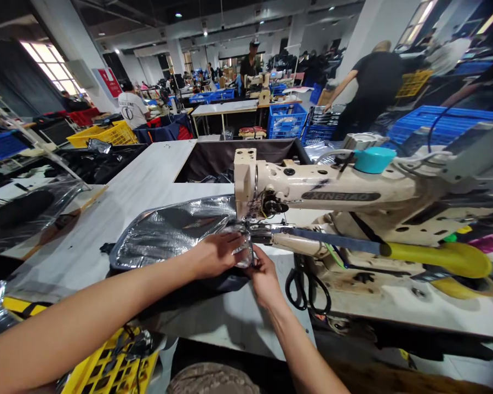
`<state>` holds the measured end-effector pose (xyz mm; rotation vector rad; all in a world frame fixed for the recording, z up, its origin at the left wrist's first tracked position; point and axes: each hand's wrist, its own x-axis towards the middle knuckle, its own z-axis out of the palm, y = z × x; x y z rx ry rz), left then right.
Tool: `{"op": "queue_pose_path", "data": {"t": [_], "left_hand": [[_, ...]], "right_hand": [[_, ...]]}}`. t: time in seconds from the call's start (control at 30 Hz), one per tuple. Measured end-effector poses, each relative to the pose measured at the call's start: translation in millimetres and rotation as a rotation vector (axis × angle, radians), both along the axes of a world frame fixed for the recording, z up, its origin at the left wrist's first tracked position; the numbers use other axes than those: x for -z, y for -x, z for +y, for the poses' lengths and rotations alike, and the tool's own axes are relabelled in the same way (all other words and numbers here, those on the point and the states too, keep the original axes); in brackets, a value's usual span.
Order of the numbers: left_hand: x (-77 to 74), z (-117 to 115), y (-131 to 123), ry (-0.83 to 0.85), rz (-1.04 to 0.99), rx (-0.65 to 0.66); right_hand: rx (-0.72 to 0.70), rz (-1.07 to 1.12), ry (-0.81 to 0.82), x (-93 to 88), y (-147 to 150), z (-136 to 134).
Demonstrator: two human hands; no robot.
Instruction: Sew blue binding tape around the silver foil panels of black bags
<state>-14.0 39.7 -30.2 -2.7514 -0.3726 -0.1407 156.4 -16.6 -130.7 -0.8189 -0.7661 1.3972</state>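
Observation:
A silver foil-lined bag piece [156, 235] with dark edging lies on the sewing table, its right end under the head of a cream sewing machine [337, 189]. My left hand [217, 254] rests on the foil just in front of the needle area, fingers laid over it; its thumb is hidden. Close beside it, my right hand [265, 276] pinches the dark edge of the same piece between thumb and fingers. A grey-blue binding strip [332, 239] runs along the machine's arm toward the needle. Black-handled scissors [308, 290] lie right of my right hand.
A yellow roll [443, 260] sits on the machine's right side. The white tabletop [148, 164] extends left and back, beside a dark-lined bin [213, 158]. A yellow crate [110, 364] stands below the front edge. Blue crates [287, 120] and several people are farther back.

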Motion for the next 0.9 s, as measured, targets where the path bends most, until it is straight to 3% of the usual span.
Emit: {"op": "queue_pose_path", "data": {"t": [0.1, 0.2, 0.33, 0.5, 0.6, 0.73, 0.9], "left_hand": [[8.6, 22.9, -3.0, -0.049, -0.032, 0.038], [10.4, 36.9, -8.9, -0.104, -0.005, -0.005], [-5.2, 34.1, -17.2, -0.140, 0.098, 0.066], [-25.0, 28.5, -14.0, -0.087, 0.116, 0.237], [-16.4, 35.0, -1.2, 0.017, -0.020, 0.216], [8.6, 40.3, 14.6, 0.162, -0.149, 0.106], [17.8, 40.0, 8.4, 0.237, -0.063, -0.024]], "right_hand": [[0.047, 0.015, 0.053, -6.1, 1.4, 19.1], [0.159, -0.006, 0.107, -9.7, 8.5, 28.4], [0.258, -0.087, 0.138, -8.3, 23.4, 17.9], [0.215, -0.194, 0.110, 2.3, 15.3, 0.1], [0.121, -0.239, 0.044, 5.4, -1.5, -0.1], [0.032, -0.186, 0.025, 2.6, -8.0, 7.0], [0.091, -0.165, 0.058, -0.6, 1.1, 24.8]]}}
